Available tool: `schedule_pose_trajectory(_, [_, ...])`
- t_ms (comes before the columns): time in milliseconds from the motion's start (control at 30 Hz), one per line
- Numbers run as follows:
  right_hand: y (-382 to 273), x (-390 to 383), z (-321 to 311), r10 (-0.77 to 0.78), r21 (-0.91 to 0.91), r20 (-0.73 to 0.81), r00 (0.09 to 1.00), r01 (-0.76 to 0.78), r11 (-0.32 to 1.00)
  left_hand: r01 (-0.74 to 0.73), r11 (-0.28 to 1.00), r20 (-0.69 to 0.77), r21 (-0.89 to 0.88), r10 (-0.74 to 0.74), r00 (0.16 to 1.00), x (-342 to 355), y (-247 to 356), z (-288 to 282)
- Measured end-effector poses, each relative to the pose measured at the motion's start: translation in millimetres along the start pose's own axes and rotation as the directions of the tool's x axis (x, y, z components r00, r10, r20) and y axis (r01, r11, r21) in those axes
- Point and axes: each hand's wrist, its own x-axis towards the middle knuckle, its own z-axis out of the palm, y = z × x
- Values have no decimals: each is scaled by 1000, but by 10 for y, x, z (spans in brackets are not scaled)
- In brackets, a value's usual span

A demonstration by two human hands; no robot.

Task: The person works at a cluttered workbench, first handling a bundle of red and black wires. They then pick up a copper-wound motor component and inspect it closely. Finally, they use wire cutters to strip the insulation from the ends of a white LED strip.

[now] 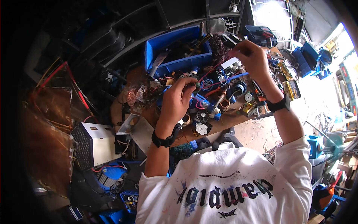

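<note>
My left hand point(174, 102) is closed in a pinch around a small dark green part point(197, 87), mostly covered by the fingers. A thin red wire point(212, 71) runs from near that part up toward my right hand point(254, 61). Raised over the right side of the bench, that hand has thumb and forefinger bent together; what lies between them is too small to make out. Below the hands sit a dark round motor with a blue band point(239, 88), a blue ring-shaped part point(207, 84) and a white flat piece point(229, 62).
A blue bin point(179, 65) with tools stands at the back of the cluttered wooden bench point(179, 139). Bundled dark reddish wires point(220, 48) lie beside it. An open black case point(261, 35) sits farther right. A white box-shaped device point(99, 142) stands at the left.
</note>
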Motion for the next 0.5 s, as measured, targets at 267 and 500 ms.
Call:
schedule_pose_trajectory(267, [-21,-12,-245,-90,-229,159,983,125,965,-32,993,-52,110,38,998,-31,-107,-100])
schedule_pose_trajectory(500, [128,112,-306,344,724,202,917,-376,578,21,997,-21,74,-19,1000,-5,31,-49])
